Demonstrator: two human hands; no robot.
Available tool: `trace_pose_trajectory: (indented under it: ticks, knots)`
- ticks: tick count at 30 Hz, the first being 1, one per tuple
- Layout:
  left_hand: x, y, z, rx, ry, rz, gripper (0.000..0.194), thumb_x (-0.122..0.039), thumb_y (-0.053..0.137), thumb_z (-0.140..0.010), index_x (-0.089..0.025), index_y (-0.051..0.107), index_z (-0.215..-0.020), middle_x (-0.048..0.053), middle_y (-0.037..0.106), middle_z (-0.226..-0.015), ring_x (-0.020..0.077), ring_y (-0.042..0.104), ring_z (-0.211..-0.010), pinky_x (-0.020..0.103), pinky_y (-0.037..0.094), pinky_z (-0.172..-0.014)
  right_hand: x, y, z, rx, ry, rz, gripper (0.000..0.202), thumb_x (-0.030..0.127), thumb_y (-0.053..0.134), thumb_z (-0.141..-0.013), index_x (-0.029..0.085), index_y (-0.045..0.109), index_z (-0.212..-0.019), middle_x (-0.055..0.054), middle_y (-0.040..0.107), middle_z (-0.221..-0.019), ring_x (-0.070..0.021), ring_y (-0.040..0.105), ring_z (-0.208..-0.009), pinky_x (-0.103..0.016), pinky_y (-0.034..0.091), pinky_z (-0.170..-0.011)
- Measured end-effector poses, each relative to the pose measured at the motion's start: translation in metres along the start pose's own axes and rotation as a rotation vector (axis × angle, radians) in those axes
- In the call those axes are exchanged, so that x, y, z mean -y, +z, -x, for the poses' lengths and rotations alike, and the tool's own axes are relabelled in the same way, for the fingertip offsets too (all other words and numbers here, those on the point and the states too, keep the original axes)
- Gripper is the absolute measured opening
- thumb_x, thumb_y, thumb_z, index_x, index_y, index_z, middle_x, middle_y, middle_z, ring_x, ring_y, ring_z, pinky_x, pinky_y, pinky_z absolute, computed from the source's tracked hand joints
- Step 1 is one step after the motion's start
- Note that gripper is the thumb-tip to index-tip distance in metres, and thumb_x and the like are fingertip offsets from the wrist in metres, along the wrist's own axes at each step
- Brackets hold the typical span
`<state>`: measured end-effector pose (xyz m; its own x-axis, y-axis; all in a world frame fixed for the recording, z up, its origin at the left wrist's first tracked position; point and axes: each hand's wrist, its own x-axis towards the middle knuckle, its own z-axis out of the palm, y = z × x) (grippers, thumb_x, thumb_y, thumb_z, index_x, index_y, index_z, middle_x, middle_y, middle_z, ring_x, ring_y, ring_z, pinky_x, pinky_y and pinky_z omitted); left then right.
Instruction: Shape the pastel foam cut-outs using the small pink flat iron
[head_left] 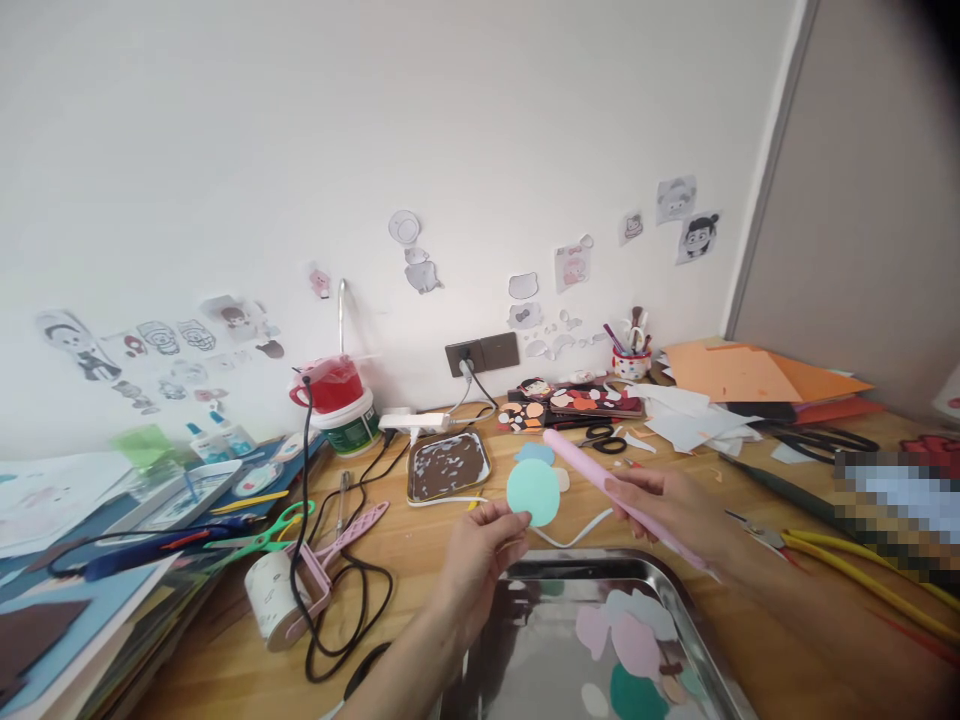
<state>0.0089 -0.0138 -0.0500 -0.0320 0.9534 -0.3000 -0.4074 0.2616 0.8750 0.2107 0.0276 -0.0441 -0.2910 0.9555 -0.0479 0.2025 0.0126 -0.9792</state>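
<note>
My left hand (487, 545) pinches the lower edge of a flat mint-green disc (533, 492) between thumb and fingers. The disc is held up above the far edge of a metal tray (570, 565). To its right, my right hand (649, 505) is closed around a long pink wand-shaped tool (581, 462), whose rounded end points up and left, just above the disc and apart from it. In the tray lie several cut-out shapes, among them a pink piece (636, 645) and a dark green piece (637, 692). A blue cut-out (534, 454) lies behind the disc.
A brown-and-white mottled dish (448, 467), a power strip (414, 421) and black cables stand behind. Left are a lint roller (279, 600), green scissors (274, 535) and a red-and-green tub (345, 425). Right are black scissors (604, 440), orange sheets (735, 372) and yellow-handled pliers (862, 560).
</note>
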Motion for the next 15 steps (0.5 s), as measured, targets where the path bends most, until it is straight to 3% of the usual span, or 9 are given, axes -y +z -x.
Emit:
trace_pose_trajectory:
  ticks: [3,8,15]
  knots:
    - [-0.001,-0.002,-0.001,-0.016,0.003,0.027,0.018,-0.018,0.070,-0.051,-0.012,0.058,-0.063,-0.002,0.052,-0.055,0.0044,0.047,-0.049,0.015,0.040,-0.051,0.000,0.000,0.000,0.011,-0.043,0.024,0.030,0.043,0.049,-0.071,0.016,0.060,-0.078,0.001,0.053,-0.058,-0.0077,0.047,-0.045,-0.018,0.036,-0.039]
    - [0.000,0.001,0.000,-0.019,0.007,0.049,0.021,-0.019,0.072,-0.049,-0.012,0.060,-0.064,0.000,0.055,-0.058,0.0048,0.049,-0.051,0.015,0.041,-0.052,0.012,0.009,0.014,0.199,-0.087,0.109,0.038,0.040,0.050,-0.072,0.015,0.057,-0.100,-0.001,0.058,-0.069,-0.0113,0.050,-0.054,-0.022,0.042,-0.049]
    - [0.005,0.006,0.004,0.045,0.055,-0.046,0.021,-0.026,0.072,-0.049,-0.011,0.061,-0.060,-0.001,0.054,-0.054,0.0055,0.047,-0.047,0.018,0.039,-0.051,0.023,0.018,0.025,0.238,-0.060,0.152,0.033,0.036,0.052,-0.071,0.015,0.059,-0.096,-0.002,0.061,-0.073,-0.0124,0.051,-0.054,-0.022,0.042,-0.049]
